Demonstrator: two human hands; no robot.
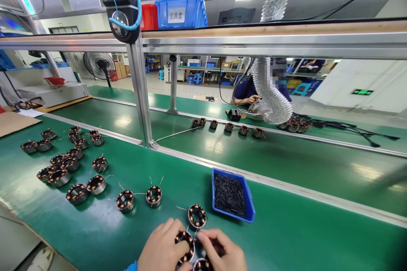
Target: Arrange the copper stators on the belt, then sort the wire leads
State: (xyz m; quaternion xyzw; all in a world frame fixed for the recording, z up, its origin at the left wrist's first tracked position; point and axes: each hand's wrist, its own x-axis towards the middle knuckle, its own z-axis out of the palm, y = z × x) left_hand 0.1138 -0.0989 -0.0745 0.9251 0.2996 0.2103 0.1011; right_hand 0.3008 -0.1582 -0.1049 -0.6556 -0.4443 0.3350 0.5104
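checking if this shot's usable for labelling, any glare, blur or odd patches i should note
Head view: pale glare on the green strip beyond the near rail; head view: a pixelated block hides part of the person opposite; head view: a soft dark smear near the right edge, cause unclear; head view: the left hand and right hand look fairly crisp.

Both my left hand point(163, 243) and my right hand point(227, 256) are bare, with smooth, rounded knuckles and blunt, rounded tips to the fingers point(206, 242). At my left wrist, on the near side, a small wedge of bright blue sleeve point(132, 266) shows; too little of it is in sight for me to tell the cloth or the cut. My right wrist and whatever covers it fall outside the near edge.
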